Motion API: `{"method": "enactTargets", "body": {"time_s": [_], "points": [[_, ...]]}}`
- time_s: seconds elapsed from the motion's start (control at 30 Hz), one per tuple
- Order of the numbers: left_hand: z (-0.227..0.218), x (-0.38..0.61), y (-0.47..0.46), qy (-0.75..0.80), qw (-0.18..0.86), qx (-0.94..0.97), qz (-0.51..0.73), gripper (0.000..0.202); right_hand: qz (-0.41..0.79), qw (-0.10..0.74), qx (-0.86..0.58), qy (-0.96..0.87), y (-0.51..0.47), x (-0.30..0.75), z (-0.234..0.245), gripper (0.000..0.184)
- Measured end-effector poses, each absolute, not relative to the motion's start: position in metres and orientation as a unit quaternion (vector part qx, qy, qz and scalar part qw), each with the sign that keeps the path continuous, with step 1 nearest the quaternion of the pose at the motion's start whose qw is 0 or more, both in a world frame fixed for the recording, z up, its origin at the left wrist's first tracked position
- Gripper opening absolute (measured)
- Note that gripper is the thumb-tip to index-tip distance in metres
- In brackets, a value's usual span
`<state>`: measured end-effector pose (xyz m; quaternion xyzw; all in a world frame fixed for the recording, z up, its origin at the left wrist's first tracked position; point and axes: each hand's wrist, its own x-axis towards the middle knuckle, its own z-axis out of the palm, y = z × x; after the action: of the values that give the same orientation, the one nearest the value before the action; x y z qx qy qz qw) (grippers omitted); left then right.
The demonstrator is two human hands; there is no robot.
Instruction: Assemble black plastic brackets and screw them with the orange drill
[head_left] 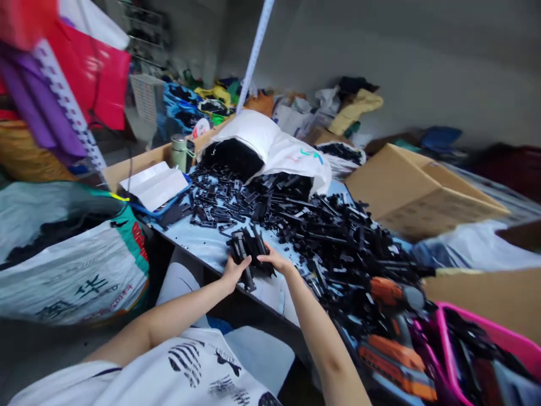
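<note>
Near the front edge of the blue-topped table (186, 234), my left hand (233, 272) is closed around a long black plastic part (240, 245). Close beside it, my right hand (276, 259) grips the side of a bunch of similar black plastic parts (257, 248), thumb toward the left hand. The two bunches touch or nearly touch. Their exact kind is too blurred to make out. Just beyond my hands spreads a big heap of loose black plastic parts (333, 231).
Two white sacks (249, 132) spill black parts at the back. An orange cordless drill (397, 338) and a pink basket (443, 338) stand at the right, near a cardboard box (393, 180). At the left are a bottle (178, 153), a blue tray (158, 211) and a large woven bag (84, 276).
</note>
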<state>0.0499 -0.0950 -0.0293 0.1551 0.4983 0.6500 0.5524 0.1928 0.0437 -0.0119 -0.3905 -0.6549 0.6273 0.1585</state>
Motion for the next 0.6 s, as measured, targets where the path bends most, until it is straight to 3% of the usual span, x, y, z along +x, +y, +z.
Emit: {"method": "enactTargets", "body": {"time_s": [0.17, 0.33, 0.47, 0.53, 0.6], "points": [[-0.013, 0.026, -0.100, 0.462, 0.495, 0.254, 0.690, 0.063, 0.633, 0.251, -0.363, -0.636, 0.014, 0.190, -0.032, 0.084], [0.040, -0.044, -0.117, 0.395, 0.461, 0.256, 0.753, 0.056, 0.570, 0.321, -0.300, -0.694, -0.008, 0.106, 0.011, 0.091], [0.089, -0.146, -0.152, 0.367, 0.461, 0.149, 0.794, 0.047, 0.505, 0.289, -0.211, -0.786, -0.032, -0.013, 0.075, 0.086], [0.105, -0.203, -0.180, 0.362, 0.493, 0.092, 0.786, 0.041, 0.506, 0.249, -0.143, -0.814, -0.054, -0.074, 0.100, 0.082], [0.114, -0.257, -0.212, 0.380, 0.459, 0.036, 0.802, 0.036, 0.528, 0.204, -0.079, -0.821, -0.080, -0.131, 0.119, 0.076]]}}
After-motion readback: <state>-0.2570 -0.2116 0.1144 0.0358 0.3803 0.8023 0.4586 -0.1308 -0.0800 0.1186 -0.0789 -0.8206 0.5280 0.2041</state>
